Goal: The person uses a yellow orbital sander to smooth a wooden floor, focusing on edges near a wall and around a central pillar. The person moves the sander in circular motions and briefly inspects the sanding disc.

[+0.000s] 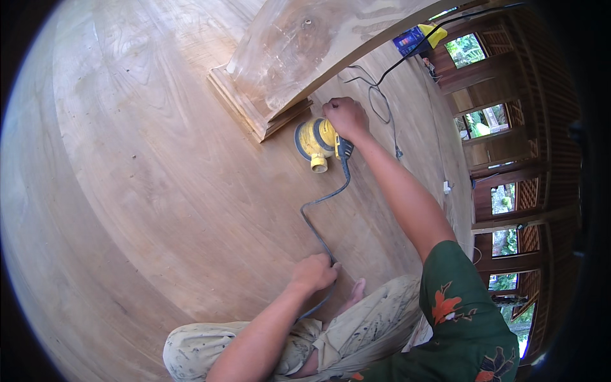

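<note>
My right hand (pixel 347 117) is closed around the head of a yellow and dark grey orbital sander (pixel 317 137). The sander is tipped on its side, with its round pad toward the left and a short yellow dust port pointing at me. From its handle a grey power cord (pixel 307 216) runs back to my lap. My left hand (pixel 315 272) pinches this cord between thumb and fingers, just in front of my knees. Right beyond the sander stands a wide wooden post (pixel 280 57) on a stepped, moulded wooden base (pixel 238 105).
Broad wooden boards (pixel 159 210) spread around me, with small specks on them. A second dark cord (pixel 380 95) loops beyond my right hand to a plug (pixel 399 153). Farther off are a blue and yellow package (pixel 417 39) and a wooden wall with several window openings (pixel 487 121).
</note>
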The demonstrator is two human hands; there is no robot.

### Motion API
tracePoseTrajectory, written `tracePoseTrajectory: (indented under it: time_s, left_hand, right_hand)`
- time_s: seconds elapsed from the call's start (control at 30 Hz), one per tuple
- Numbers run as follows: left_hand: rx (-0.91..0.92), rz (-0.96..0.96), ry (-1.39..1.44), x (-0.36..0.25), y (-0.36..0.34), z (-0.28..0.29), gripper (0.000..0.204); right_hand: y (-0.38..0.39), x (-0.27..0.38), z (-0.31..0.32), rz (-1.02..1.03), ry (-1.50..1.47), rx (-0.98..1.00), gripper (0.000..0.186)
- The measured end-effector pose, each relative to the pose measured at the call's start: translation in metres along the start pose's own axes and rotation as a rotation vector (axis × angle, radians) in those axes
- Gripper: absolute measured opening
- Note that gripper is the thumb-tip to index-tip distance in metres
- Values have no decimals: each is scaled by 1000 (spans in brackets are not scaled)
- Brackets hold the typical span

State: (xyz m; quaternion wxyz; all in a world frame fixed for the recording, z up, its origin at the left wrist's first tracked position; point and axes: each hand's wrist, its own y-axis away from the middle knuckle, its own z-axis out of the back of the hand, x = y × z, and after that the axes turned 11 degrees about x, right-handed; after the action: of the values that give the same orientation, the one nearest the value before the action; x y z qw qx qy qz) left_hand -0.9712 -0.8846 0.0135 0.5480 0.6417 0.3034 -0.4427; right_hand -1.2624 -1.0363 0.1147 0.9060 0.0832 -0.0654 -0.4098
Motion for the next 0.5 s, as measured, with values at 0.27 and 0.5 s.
tracePoseTrajectory:
  time_s: [0.27, 0.5]
  left_hand:
    - [10, 14, -8, -1, -1, -1, 54]
    - [19, 15, -12, 2, -4, -3, 54]
  right_hand:
    - [-10, 5, 1, -5, 36, -13, 40]
    - [-10, 14, 7, -41, 11, 34, 44]
